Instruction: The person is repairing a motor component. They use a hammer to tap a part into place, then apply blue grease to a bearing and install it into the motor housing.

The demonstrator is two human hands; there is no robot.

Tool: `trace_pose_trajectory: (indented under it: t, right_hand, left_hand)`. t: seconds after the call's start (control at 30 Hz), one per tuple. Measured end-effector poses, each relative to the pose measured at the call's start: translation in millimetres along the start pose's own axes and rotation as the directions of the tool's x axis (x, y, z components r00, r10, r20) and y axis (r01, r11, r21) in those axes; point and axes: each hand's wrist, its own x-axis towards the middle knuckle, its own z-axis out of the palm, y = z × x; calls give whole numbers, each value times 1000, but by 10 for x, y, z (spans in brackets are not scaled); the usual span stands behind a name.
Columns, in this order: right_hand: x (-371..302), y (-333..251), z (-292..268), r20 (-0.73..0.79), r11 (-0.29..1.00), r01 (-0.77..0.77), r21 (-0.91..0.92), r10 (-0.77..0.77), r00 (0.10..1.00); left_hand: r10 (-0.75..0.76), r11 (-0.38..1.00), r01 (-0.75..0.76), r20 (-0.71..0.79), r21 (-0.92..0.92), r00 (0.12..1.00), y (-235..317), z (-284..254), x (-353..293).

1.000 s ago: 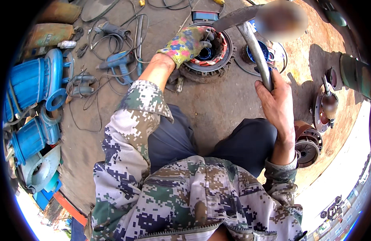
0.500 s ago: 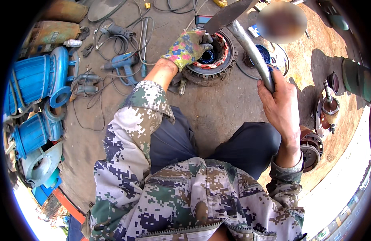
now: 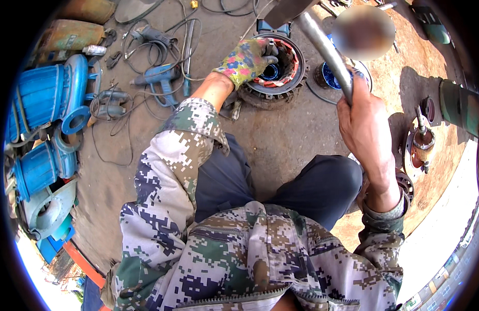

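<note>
My left hand (image 3: 244, 63), in a flowered work glove, is closed around a short metal punch or bar (image 3: 271, 46), whose lower end is hidden. It is over the near left part of a round motor stator (image 3: 300, 65), with red and white windings inside its rim. My bare right hand (image 3: 366, 116) is wrapped around the tubular metal handle of a hammer (image 3: 326, 49). The hammer's dark, broad head (image 3: 287, 11) is raised beyond the stator, partly cut by the top edge.
A blue heat gun (image 3: 161, 80), an angle grinder (image 3: 149, 36) and tangled cables lie left. Large blue pump casings (image 3: 40, 101) line the far left. Right of the stator stands a round part with blue inside (image 3: 330, 76). A rotor (image 3: 423, 140) stands further right.
My right hand has moved slightly right and down, and the hammer has shifted right with its head higher in view. My left hand stays at the stator, still gripping the metal piece.
</note>
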Motion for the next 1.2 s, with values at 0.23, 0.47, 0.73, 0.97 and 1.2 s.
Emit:
trace_pose_trajectory:
  t: [0.23, 0.47, 0.73, 0.97, 1.2]
  right_hand:
    - [32, 94, 75, 35, 981, -125, 150, 121, 992]
    - [-233, 349, 126, 85, 922, -316, 226, 304, 949]
    - [-224, 196, 12, 91, 931, -305, 200, 292, 952]
    - [-5, -119, -166, 28, 993, -107, -44, 109, 994]
    - [26, -16, -142, 142, 979, -204, -5, 203, 969]
  left_hand:
    - [-57, 998, 57, 0, -21, 998, -92, 53, -34]
    - [-99, 954, 116, 76, -278, 992, -93, 195, 27]
    - [-93, 989, 94, 9, -113, 996, -160, 260, 100]
    - [28, 989, -20, 52, -148, 998, -159, 305, 108]
    - [7, 1000, -7, 57, 8, 998, -15, 190, 76]
